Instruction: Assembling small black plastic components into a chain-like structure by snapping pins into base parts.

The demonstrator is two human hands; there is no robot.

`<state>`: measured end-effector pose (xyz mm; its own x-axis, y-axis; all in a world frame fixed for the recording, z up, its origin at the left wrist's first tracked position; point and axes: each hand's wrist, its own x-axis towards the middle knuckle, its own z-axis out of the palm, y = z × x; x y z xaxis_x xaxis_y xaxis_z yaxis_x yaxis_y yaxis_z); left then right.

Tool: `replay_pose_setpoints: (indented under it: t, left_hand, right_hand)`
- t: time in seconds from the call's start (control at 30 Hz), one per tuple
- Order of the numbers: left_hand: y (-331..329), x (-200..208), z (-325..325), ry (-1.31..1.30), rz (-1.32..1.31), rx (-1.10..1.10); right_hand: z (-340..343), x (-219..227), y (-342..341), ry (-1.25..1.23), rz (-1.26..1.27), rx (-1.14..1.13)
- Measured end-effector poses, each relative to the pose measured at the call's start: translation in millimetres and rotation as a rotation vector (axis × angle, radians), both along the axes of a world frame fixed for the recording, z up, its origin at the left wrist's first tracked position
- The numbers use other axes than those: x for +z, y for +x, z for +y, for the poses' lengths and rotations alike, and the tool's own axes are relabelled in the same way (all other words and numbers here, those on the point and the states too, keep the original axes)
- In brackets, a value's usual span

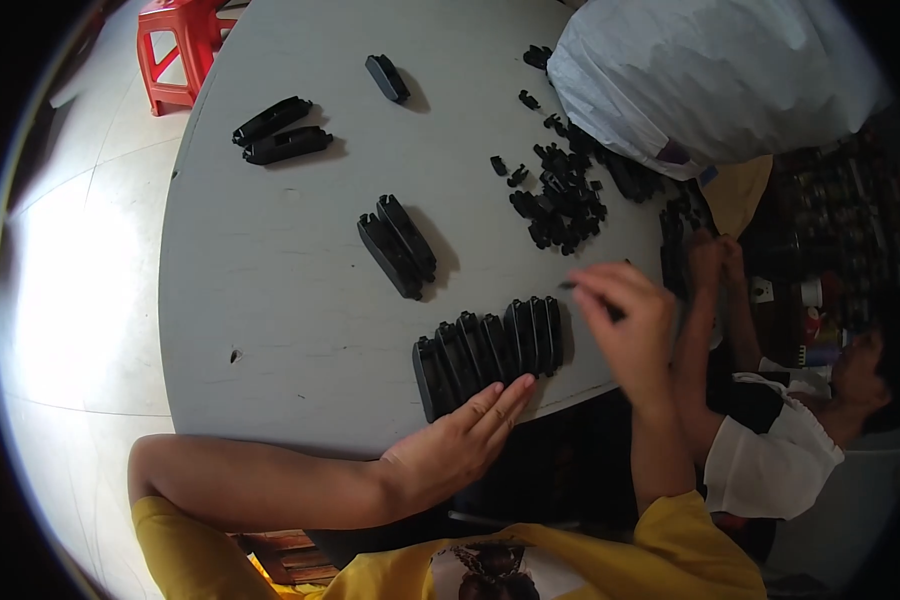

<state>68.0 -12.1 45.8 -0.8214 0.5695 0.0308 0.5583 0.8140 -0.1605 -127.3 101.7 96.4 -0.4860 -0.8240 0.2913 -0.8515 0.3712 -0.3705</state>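
Observation:
A row of several long black blocks with notched ends (467,350) stands side by side near the table's front edge. Along the near ends of this row lies my left hand (458,435), its fingers stretched out and touching the blocks. My right hand (630,320), slightly blurred, is raised to the right of the row. Thumb and fingers there are pinched on a small black piece, whose dark tip shows past them. Beyond it spreads a loose pile of small black clip-like pieces (562,200).
Two more black blocks (398,245) lie mid-table, a pair (282,132) further left, and a single one (387,79) at the back. A large white sack (710,80) covers the far right. Beside me on the right, another person's hands (715,260) work near more black blocks. A red stool (178,55) stands far left.

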Motion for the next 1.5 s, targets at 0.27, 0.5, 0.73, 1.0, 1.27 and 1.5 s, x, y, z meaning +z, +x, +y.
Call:
replay_pose_setpoints:
  t: [0.27, 0.5, 0.73, 1.0, 1.27, 1.5]
  left_hand:
    - [1.0, -1.0, 2.4, 0.033, -0.029, -0.005]
    - [2.9, -2.4, 3.3, 0.046, -0.03, 0.005]
    - [3.2, -2.2, 2.3, 0.041, -0.035, -0.005]
    - [4.7, 2.8, 0.2, 0.009, -0.037, -0.042]
    - [-1.3, -0.4, 1.7, -0.029, -0.039, -0.019]
    - [0.3, 1.9, 2.0, -0.079, 0.022, 0.009]
  right_hand:
    - [-31.7, -17.7, 47.9, -0.064, 0.113, 0.346]
    - [-32.8, -20.7, 46.8, -0.066, 0.284, 0.354]
    - [-34.8, -22.9, 46.1, -0.068, 0.322, 0.371]
    - [-33.5, -0.2, 53.4, 0.142, 0.061, 0.303]
    - [-26.4, 4.1, 35.3, 0.144, -0.11, 0.349]
    - [16.2, -12.1, -19.8, 0.181, 0.125, -0.17]
